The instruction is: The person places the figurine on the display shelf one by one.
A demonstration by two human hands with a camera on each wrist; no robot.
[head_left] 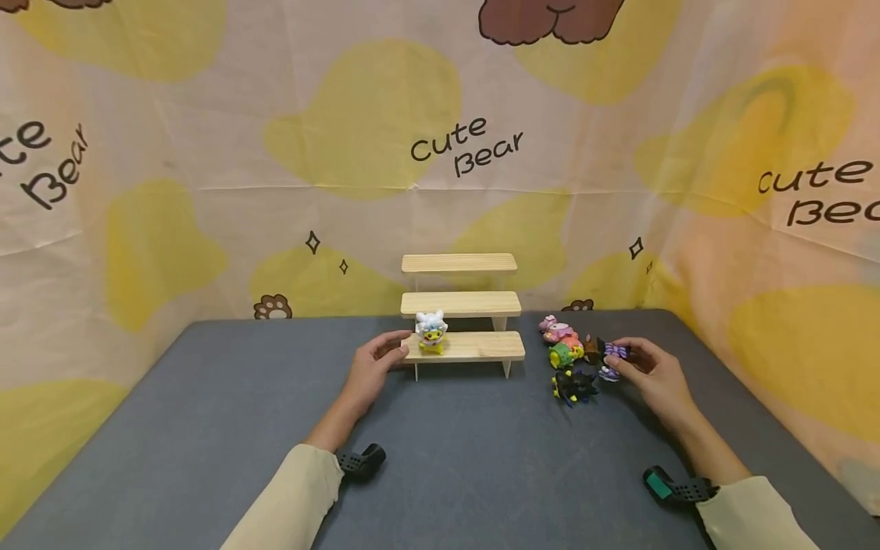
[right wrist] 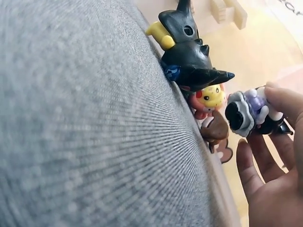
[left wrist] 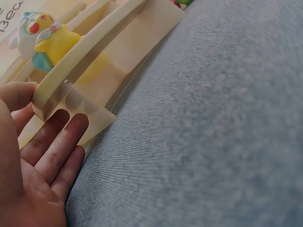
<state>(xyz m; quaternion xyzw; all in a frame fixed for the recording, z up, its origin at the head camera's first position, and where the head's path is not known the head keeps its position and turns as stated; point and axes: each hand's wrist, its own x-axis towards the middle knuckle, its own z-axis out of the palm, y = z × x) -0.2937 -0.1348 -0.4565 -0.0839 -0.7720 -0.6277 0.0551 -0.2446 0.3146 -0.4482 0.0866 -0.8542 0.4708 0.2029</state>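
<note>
Fingers of the right hand (head_left: 661, 378) pinched a purple figure (head_left: 614, 351), head view; other figures (head_left: 565, 354) lay between it and the rack (head_left: 481, 347), open table (head_left: 481, 451) in front. Left wrist: left hand (left wrist: 40, 177) touched the rack's end, fingers straight. Right wrist: the figure's long axis pointed head toward the table.

A backdrop cloth (head_left: 241, 137) (printed with "cute Bear" lettering (head_left: 468, 145), yellow blotches (head_left: 161, 256), paw prints (head_left: 273, 308)) hangs behind a grey tablecloth (head_left: 481, 473).
</note>
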